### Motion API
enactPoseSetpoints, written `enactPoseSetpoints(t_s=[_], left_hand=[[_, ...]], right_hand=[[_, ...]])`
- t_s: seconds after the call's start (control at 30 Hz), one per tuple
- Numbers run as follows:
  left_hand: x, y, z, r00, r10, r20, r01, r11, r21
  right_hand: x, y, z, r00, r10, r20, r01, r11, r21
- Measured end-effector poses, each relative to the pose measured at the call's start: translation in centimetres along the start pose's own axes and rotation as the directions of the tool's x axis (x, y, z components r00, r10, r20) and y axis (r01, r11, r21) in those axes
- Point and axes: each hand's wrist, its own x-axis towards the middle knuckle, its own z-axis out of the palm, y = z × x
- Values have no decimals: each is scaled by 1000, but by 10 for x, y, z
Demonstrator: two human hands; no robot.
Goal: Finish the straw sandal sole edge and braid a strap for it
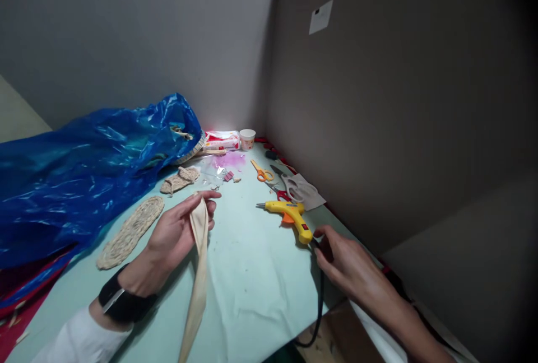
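Observation:
A long cream strip (200, 262), perhaps cloth or dried leaf, is pinched at its top end by my left hand (179, 228) and hangs down toward the front edge of the table. On the right lies a yellow glue gun (290, 209), its nozzle pointing left and an orange trigger below. My right hand (342, 259) is at the handle's end, thumb and forefinger closed around the black cord (321, 296) where it leaves the gun. Left of my left hand, a braided sole (131, 233) lies flat, and a small braided slipper (180, 180) sits beyond it.
A large blue plastic bag (96, 167) covers the table's left side. Orange scissors (263, 171), grey-handled scissors (296, 188) and a paper cup (247, 139) stand or lie farther back. Walls rise behind and right. A cardboard box (348, 332) is below the table's edge.

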Motion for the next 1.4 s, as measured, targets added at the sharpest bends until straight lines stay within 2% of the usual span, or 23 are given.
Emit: enactPoseSetpoints(t_s=[0.1,0.23,0.3,0.37,0.43,0.53,0.63,0.67,0.73,0.83,0.9,0.97,1.13,1.2,1.27,1.4], left_hand=[[2,-1,-3,1000,-4,2,4,1000,4],[4,-1,-6,1000,-11,11,11,1000,5],[3,-1,-7,1000,-3,14,3,1000,14],[1,0,-7,1000,19,15,-20,999,32],[-1,0,-6,998,57,20,-58,997,55],[-6,-2,-2,992,122,27,-124,987,106],[-10,-6,5,981,191,6,-190,969,157],[-11,-7,7,975,223,-8,-218,961,168],[-10,-8,8,951,303,-56,-288,940,184],[-4,-6,2,896,415,-156,-379,899,217],[1,-3,-5,867,458,-198,-406,878,254],[5,-2,-11,858,468,-210,-399,866,302],[7,-6,-19,911,388,-139,-302,857,418],[7,-9,-19,919,373,-126,-278,842,463],[7,-13,-19,909,392,-143,-273,818,506],[6,-17,-22,856,483,-184,-310,763,567]], right_hand=[[15,-5,-3,1000,-27,9,27,1000,11],[19,-30,12,982,-171,85,166,984,62],[17,-43,16,964,-229,135,227,973,31],[18,-53,11,953,-254,166,261,965,-21],[26,-61,-3,957,-264,120,268,963,-15],[54,-79,-26,956,-292,-28,292,937,193],[89,-109,-27,935,-354,-1,311,821,480],[101,-120,-20,921,-388,43,293,759,582],[120,-139,-2,889,-442,120,182,581,793],[143,-157,25,877,-471,100,145,457,877],[153,-162,35,890,-452,58,161,431,888],[159,-162,39,909,-417,17,171,410,896],[161,-154,45,933,-359,-18,170,396,902],[159,-151,48,941,-338,-22,163,396,904],[157,-150,50,945,-327,-22,158,395,905],[153,-153,51,926,-376,18,141,392,909]])
